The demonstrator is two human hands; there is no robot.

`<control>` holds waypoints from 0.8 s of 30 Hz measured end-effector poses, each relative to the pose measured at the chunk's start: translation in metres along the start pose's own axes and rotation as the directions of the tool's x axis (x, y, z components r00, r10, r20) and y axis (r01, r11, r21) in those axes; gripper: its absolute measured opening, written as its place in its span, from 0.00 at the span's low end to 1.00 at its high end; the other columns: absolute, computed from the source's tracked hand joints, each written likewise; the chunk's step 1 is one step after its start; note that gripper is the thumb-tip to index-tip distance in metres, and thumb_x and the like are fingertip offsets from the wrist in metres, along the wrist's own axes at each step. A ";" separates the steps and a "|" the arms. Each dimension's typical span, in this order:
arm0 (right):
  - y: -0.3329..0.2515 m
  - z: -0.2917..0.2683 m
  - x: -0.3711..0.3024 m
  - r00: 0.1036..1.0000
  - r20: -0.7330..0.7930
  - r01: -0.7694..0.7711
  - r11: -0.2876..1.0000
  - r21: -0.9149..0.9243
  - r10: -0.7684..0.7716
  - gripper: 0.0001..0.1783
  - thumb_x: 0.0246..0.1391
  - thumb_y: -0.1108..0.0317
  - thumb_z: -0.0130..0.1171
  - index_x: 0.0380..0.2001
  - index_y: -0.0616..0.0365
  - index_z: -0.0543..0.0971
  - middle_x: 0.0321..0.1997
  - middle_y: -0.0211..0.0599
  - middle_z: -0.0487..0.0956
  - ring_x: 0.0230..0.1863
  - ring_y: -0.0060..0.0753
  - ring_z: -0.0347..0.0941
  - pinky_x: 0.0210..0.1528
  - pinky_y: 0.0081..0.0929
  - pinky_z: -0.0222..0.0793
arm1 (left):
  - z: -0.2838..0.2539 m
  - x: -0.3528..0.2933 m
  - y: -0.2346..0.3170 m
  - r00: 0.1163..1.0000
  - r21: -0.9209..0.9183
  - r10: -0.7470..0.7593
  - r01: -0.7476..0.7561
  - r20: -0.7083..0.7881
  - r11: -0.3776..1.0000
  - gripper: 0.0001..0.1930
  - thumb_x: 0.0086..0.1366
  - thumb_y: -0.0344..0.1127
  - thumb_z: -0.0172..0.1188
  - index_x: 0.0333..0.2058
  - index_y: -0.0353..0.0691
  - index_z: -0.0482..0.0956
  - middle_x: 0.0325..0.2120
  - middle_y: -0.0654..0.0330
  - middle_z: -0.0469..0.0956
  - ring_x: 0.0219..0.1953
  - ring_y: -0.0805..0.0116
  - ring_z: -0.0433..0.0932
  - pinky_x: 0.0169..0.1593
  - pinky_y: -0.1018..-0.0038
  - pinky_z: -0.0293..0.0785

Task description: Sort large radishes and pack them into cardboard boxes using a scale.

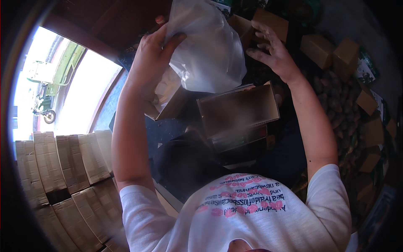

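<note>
White T-shirt [247,214], soft woven cloth with dark lettering and pink blotches, lower centre of the frame, with two bare forearms extending upward from its sleeves. Translucent plastic bag [210,52], crinkled, glossy and ballooned, upper centre, its left edge pinched between thumb and fingers of the left hand [158,48]; right hand [268,50], dusty-fingered, loosely spread and grasping nothing, just beside the bag's right side. Open rectangular carton [270,101], brown cardboard, directly below the bag; upright tan boxes [73,161], flat-sided, in rows at lower left; heap of rounded, brownish lumps [336,96], right.
</note>
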State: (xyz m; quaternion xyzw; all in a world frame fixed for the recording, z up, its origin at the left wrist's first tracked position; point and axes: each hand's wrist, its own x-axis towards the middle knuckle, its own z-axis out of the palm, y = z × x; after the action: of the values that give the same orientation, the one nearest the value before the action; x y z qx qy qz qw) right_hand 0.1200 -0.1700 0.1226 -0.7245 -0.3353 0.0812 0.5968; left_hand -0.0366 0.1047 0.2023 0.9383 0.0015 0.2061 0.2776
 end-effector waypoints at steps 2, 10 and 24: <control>-0.018 0.010 0.025 0.968 0.121 0.205 0.972 0.110 -0.218 0.40 0.47 0.69 0.70 0.63 0.55 0.66 0.57 0.41 0.70 0.57 0.37 0.66 0.63 0.36 0.60 | -0.013 0.004 0.008 1.000 -0.048 -0.020 0.020 -0.002 0.999 0.13 0.70 0.38 0.58 0.48 0.37 0.79 0.33 0.53 0.84 0.36 0.65 0.83 0.45 0.67 0.77; -0.078 0.035 0.092 0.899 0.425 -0.055 0.938 0.341 -0.101 0.06 0.57 0.67 0.68 0.36 0.56 0.83 0.29 0.24 0.81 0.32 0.17 0.74 0.36 0.23 0.70 | -0.052 0.014 -0.004 0.999 -0.072 -0.042 0.040 -0.021 0.997 0.28 0.60 0.48 0.70 0.53 0.35 0.77 0.42 0.54 0.84 0.46 0.63 0.82 0.54 0.66 0.75; -0.104 -0.055 0.128 0.848 -0.464 0.042 0.905 -0.424 -0.257 0.15 0.54 0.76 0.63 0.46 0.60 0.77 0.39 0.34 0.80 0.42 0.27 0.75 0.45 0.27 0.71 | 0.026 0.001 0.018 0.839 -0.768 -0.205 0.544 0.504 0.338 0.18 0.67 0.37 0.63 0.50 0.32 0.76 0.42 0.55 0.82 0.43 0.65 0.83 0.50 0.69 0.79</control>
State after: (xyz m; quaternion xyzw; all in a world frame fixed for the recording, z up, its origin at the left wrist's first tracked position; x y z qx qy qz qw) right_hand 0.2053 -0.1332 0.2698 -0.7967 -0.2312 -0.2307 0.5084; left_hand -0.0276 0.0767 0.1925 0.6395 0.0670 -0.0500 0.7642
